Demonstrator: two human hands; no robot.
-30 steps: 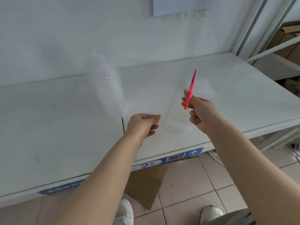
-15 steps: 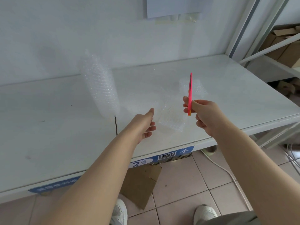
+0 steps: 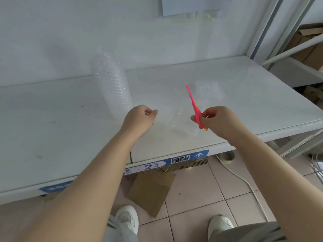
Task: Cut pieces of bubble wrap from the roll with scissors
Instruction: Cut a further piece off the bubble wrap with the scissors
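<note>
- Head view, holding: the left hand (image 3: 139,119) has its fingers curled, with thumb and forefinger closed in a narrow pinch. By judgement it pinches the lower edge of the sheet (image 3: 157,91) drawn off the roll (image 3: 111,88), though the film is too clear to confirm contact. The likely purpose is to keep the sheet taut for a cut.
- Head view, tool: the right hand (image 3: 218,121) grips the pink scissors (image 3: 194,105) by the handles, with the blades pointing up and away. The blades look closed or nearly so and do not bite into the wrap. By judgement the scissors are held ready for a cut.
- Head view, position: the roll stands upright on the shelf (image 3: 61,137), just beyond and outside the left fingers. The sheet runs from the roll toward the scissors, between the 2 hands.
- Head view, output: 2 cut pieces (image 3: 208,91) lie on the shelf, 1 beyond the scissor tips and 1 below the right fingers.
</note>
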